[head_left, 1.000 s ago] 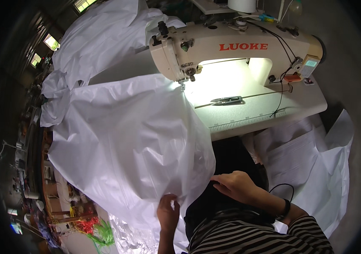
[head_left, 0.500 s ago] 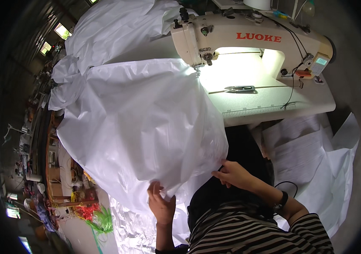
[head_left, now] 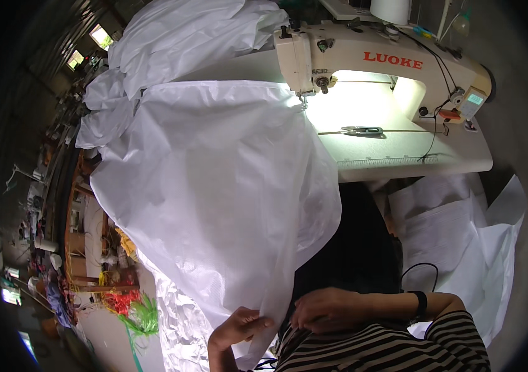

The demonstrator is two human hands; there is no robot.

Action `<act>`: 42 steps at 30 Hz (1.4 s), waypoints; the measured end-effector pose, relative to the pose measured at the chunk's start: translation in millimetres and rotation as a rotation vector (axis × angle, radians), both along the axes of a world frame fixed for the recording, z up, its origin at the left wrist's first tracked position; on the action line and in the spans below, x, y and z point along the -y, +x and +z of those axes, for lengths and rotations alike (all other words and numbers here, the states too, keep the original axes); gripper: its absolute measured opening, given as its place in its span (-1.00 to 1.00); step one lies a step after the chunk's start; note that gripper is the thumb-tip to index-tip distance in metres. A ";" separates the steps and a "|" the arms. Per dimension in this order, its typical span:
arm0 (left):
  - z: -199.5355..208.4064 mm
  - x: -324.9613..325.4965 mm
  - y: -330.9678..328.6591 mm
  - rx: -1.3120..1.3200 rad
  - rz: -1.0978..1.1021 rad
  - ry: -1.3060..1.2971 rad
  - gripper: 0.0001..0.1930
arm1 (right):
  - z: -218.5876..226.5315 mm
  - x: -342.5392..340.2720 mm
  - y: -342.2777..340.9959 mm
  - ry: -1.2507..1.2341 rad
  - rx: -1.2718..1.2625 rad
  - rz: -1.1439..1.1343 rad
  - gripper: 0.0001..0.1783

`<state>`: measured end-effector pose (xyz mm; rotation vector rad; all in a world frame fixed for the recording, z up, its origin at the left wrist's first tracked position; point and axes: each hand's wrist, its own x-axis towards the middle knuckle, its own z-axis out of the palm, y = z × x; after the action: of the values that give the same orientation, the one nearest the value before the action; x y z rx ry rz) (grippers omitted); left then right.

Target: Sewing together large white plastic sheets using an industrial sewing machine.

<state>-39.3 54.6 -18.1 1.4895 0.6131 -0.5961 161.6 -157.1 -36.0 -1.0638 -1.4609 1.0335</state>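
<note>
Both hands sit lower now: left hand (head_left: 239, 327) at 6 o'clock pinches the broad white plastic-looking sheet (head_left: 214, 167) at 9, seemingly tautening its edge; right hand (head_left: 326, 309) at 5, blurred, grip unclear. Cream metal sewing machine (head_left: 351, 46) at 1, slim grey snips (head_left: 363, 132) at 2; bunched white sheeting (head_left: 177, 40) at 11 could drag.

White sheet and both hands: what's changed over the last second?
The left hand has come toward the body and now appears to pinch the white sheet near its lower edge. The right hand has drawn back and leftward, close beside it; its grip cannot be told. The thread snips still lie on the sewing machine bed.
</note>
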 end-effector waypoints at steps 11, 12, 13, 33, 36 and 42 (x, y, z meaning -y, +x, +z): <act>21.1 -1.5 6.9 0.440 0.496 1.052 -0.95 | -74.3 -28.8 44.1 -0.596 -0.587 -0.612 -0.56; 26.3 1.2 6.3 0.474 0.495 1.058 -0.93 | -72.6 -32.9 40.6 -0.500 -0.437 -0.545 -0.62; 30.4 4.6 6.2 0.470 0.489 1.070 -0.93 | -68.1 -35.2 31.0 -0.323 -0.292 -0.533 -0.72; 29.9 45.6 -2.3 0.433 0.457 0.652 -0.85 | 27.0 -21.9 -52.7 -0.246 0.469 0.290 -0.66; 23.1 38.6 -6.0 0.502 0.491 0.735 -0.89 | -7.6 -7.7 -5.1 -0.593 0.798 -0.106 -0.43; 34.7 31.6 -1.8 0.741 0.260 1.008 -0.79 | -98.9 -30.9 26.9 -0.729 0.194 -0.488 -0.48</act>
<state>-41.1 23.0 16.6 2.3217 0.5051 0.5782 188.5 -126.2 -134.9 -1.9695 -0.8773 1.1391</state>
